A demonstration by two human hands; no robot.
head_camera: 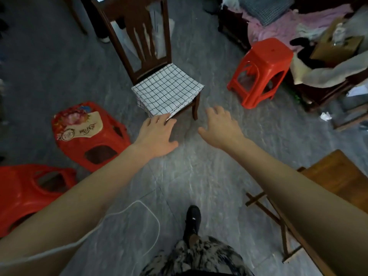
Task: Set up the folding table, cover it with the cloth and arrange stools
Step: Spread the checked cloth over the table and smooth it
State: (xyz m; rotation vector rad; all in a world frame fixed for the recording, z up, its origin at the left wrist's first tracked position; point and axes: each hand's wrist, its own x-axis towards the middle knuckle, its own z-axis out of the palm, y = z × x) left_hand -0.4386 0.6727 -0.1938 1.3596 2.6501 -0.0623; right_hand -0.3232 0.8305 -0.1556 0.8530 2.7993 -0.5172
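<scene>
Two hands reaching forward over grey floor, left hand (pixel 157 136) fingers spread, fingertips at near corner of folded checked cloth (pixel 167 90) on wooden chair (pixel 139 42), right hand (pixel 221 128) open, holding nothing, red stools (pixel 260 70) left and right, folding table (pixel 334 180) near right.

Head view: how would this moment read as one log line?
stage: reaching for cloth | left hand: open, at checked cloth corner | right hand: open, short of chair | table: bare

Folded white cotton cloth (pixel 167 90): black grid check. Three moulded plastic stools: red; one (pixel 87 134) bears a floral label. Slatted wooden chair (pixel 139 36): dark brown.
</scene>
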